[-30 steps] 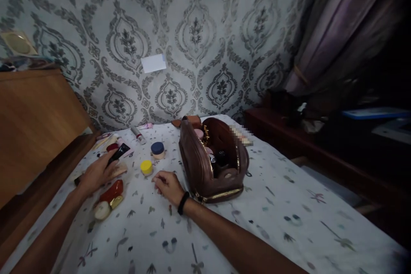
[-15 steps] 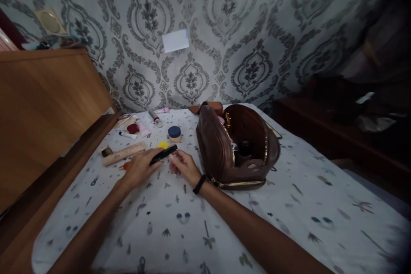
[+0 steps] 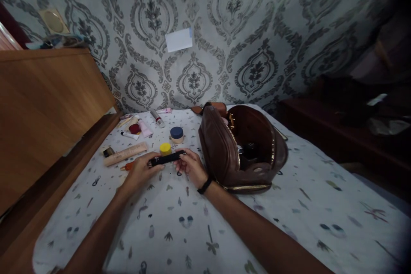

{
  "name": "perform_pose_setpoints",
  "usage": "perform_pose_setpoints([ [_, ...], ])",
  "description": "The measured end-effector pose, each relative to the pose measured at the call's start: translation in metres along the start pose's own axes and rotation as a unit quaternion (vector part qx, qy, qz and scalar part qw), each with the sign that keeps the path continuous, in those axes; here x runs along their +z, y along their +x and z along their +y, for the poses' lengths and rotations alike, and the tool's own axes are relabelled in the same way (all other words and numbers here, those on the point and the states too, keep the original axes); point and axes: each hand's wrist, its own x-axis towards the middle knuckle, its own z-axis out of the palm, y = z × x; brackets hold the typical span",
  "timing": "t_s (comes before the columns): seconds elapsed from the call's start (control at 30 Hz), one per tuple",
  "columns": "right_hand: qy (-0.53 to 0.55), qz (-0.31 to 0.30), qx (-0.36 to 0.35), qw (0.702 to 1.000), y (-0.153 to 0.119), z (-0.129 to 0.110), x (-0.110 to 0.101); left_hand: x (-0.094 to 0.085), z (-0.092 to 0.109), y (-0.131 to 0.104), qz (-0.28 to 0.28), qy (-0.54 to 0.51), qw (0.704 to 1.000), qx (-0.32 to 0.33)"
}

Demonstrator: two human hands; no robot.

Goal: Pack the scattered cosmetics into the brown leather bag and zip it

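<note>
A slim black case [image 3: 167,158] lies level between my two hands, above the patterned white sheet [image 3: 180,244]. My left hand [image 3: 141,170] grips its left end. At its right end, my right hand [image 3: 192,166] pinches it between thumb and fingers; a black band circles that wrist. Just behind the case stands a yellow-lidded jar [image 3: 165,149], with a blue-lidded jar [image 3: 176,134] farther back. A beige tube [image 3: 125,154] and an orange item [image 3: 129,166], partly hidden by my left hand, are to the left.
An open brown leather bag [image 3: 221,147] stands right of my hands, dark items inside. Behind lie a silver tube [image 3: 157,118], a pink tube [image 3: 145,128], a white tube [image 3: 130,135] and a dark red round item [image 3: 134,128]. A wooden cabinet [image 3: 51,102] borders the left.
The black case has turned from slanted to nearly level, and my right hand has closed on its right end. More of the yellow-lidded jar shows. The whole view has shifted slightly.
</note>
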Motion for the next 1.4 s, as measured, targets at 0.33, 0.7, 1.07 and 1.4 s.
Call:
perform_pose_setpoints([
  [0.33, 0.053, -0.013, -0.004, 0.998, 0.001, 0.002, 0.000, -0.013, 0.008, 0.002, 0.070, -0.332, 0.926, -0.165],
  [0.7, 0.051, 0.012, -0.007, 0.999, 0.005, 0.009, 0.000, -0.021, 0.020, 0.011, 0.105, -0.262, 0.953, -0.111],
  [1.07, 0.052, 0.003, 0.018, 0.998, 0.008, 0.009, -0.001, -0.042, 0.029, 0.018, 0.105, -0.220, 0.965, -0.094],
  [1.4, 0.054, 0.004, 0.029, 0.998, 0.005, 0.004, 0.001, -0.061, 0.109, 0.051, 0.178, -0.279, 0.943, 0.031],
])
